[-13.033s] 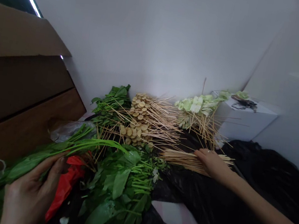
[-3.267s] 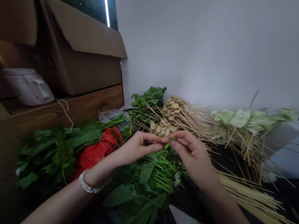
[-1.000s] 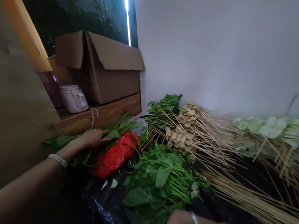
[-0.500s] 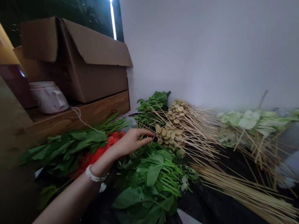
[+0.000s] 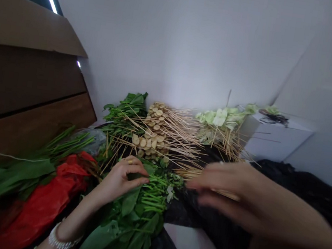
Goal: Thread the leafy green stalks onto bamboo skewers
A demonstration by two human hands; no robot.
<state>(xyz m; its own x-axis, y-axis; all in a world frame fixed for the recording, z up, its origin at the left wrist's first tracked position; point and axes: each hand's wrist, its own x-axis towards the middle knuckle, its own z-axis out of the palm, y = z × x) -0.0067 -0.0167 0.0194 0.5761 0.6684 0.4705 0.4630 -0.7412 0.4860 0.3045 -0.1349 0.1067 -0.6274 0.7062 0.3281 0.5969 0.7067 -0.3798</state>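
My left hand (image 5: 129, 175), with a beaded bracelet at the wrist, hovers over a pile of leafy greens (image 5: 130, 215). Its thumb and fingers are slightly apart near the green stems, and nothing shows between them. My right hand (image 5: 225, 187) reaches in from the right, smeared by motion, so its grip is unclear. Behind its fingers lies a bundle of bare bamboo skewers (image 5: 188, 172), partly hidden by the hand. Just beyond my hands, skewered pale slices (image 5: 154, 133) are stacked with their sticks pointing right.
More skewered greens (image 5: 125, 112) lean by the wall. Skewered cabbage-like leaves (image 5: 225, 116) rest near a white box (image 5: 279, 137). On the left are a red plastic bag (image 5: 48, 202), leafy stalks (image 5: 5, 175) and a cardboard box (image 5: 26, 74). Black plastic (image 5: 303, 186) lies at right.
The view has swung to the right. My right hand has come into view over the bare skewers. My left hand has moved from beside the sliced skewers to above the greens nearer me.
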